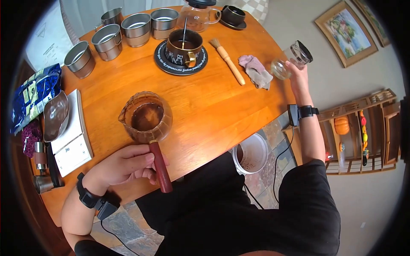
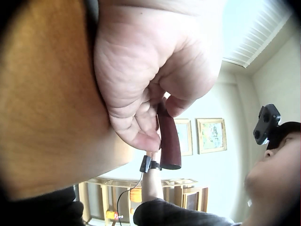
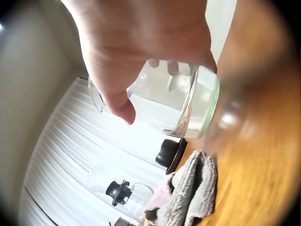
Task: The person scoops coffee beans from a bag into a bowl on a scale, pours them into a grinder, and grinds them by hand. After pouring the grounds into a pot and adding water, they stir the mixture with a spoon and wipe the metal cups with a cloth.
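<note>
My left hand [image 1: 130, 164] grips the dark red wooden handle [image 1: 160, 168] of a ribbed glass pot [image 1: 166, 113]. The pot is over the front of the table, its spout to the left and brown residue on its inner wall. In the left wrist view, curled fingers and thumb pinch the handle [image 2: 170, 141]. At the table's right edge my right hand [image 1: 297, 77] holds a clear glass vessel [image 1: 280, 69] with a dark band round one end. The right wrist view shows this glass [image 3: 160, 101] tilted, its thick greenish base [image 3: 209, 103] close over the tabletop.
A pink and grey cloth [image 1: 256, 71] and a wooden-handled brush [image 1: 228, 62] lie near the right hand. A black cup [image 1: 177, 53] with a stick in it stands on a saucer [image 1: 161, 62]. Several metal cups [image 1: 137, 30] and a glass carafe [image 1: 194, 21] line the back. Below is a white bucket [image 1: 264, 149].
</note>
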`<state>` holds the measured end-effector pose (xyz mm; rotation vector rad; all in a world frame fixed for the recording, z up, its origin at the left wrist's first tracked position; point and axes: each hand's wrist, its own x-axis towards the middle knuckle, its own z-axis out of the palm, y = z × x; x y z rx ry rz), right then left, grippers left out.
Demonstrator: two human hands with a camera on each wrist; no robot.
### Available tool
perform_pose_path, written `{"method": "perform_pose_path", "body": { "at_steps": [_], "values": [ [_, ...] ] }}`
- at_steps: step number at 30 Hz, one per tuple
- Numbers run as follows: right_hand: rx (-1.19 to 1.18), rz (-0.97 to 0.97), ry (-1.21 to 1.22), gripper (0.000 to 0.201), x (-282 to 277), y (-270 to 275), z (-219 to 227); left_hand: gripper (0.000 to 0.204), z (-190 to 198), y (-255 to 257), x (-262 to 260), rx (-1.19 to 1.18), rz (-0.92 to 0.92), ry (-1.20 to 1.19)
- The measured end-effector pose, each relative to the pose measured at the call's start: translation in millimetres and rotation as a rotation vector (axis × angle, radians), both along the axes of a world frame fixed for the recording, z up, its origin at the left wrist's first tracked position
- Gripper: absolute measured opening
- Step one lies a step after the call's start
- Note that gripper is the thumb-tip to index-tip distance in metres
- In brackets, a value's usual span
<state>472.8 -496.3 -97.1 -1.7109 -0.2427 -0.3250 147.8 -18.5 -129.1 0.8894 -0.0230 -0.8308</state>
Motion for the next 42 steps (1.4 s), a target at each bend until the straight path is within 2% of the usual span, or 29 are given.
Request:
{"method": "perform_pose_path", "body": {
  "at_steps": [7, 10, 16, 18, 19, 20, 21, 22, 23, 25, 27, 28, 30, 32, 34, 36, 38, 42],
  "values": [
    [-0.020, 0.012, 0.082, 0.063, 18, -2, -18, 0.029, -9, 3, -1, 0.013, 0.006, -0.003],
    [-0.011, 0.035, 0.076, 0.064, 25, 4, -23, 0.027, -4, 2, -1, 0.107, 0.015, -0.014],
    [0.034, 0.030, 0.046, 0.067, 25, 15, -28, 0.029, -6, 2, 1, 0.143, -0.032, -0.065],
    [-0.104, 0.173, 0.088, 0.066, 27, 8, -21, 0.035, -4, 3, 3, 0.107, -0.071, -0.015],
    [-0.178, 0.189, 0.113, 0.051, 21, 10, -18, 0.036, -8, 3, 3, 0.120, -0.071, -0.012],
    [-0.136, 0.139, 0.189, 0.062, 0, 23, -7, 0.036, -10, 4, 3, 0.135, -0.074, -0.008],
    [-0.180, 0.050, 0.259, 0.066, 7, 7, -13, 0.035, -10, 4, 4, 0.152, -0.102, -0.049],
    [-0.255, 0.091, 0.329, 0.070, 7, -7, -9, 0.033, -9, 5, 4, 0.156, -0.101, -0.065],
    [-0.206, 0.016, 0.323, 0.071, -2, -9, -9, 0.031, -8, 5, 4, 0.158, -0.103, -0.083],
    [-0.262, -0.114, 0.279, 0.059, -24, -11, 0, 0.026, -2, 3, 3, 0.172, -0.093, -0.105],
    [-0.190, -0.213, 0.041, 0.044, -31, -28, -9, 0.025, 0, 2, 4, 0.169, -0.089, -0.130],
    [-0.187, -0.105, 0.035, 0.039, -42, -17, -5, 0.026, -1, 2, 4, 0.169, -0.089, -0.143],
    [-0.170, 0.094, 0.026, 0.029, -90, 38, 15, 0.024, -2, 2, 4, 0.165, -0.056, -0.149],
    [-0.312, 0.555, 0.209, 0.022, -124, 91, 31, 0.024, 0, -1, 4, 0.142, -0.004, -0.125],
    [-0.329, 0.884, 0.508, 0.022, -162, 150, 46, 0.022, -5, 0, 5, 0.066, 0.015, -0.088],
    [-0.285, 1.140, 0.639, 0.025, -178, 188, 39, 0.021, -7, 0, 5, 0.021, 0.035, -0.082],
    [-0.309, 1.258, 0.786, 0.030, -189, 220, 32, 0.023, -7, 0, 5, 0.005, 0.053, -0.104],
    [-0.330, 1.429, 0.885, 0.025, -182, 258, 11, 0.025, 2, -1, 3, 0.030, 0.077, -0.143]
  ]
}}
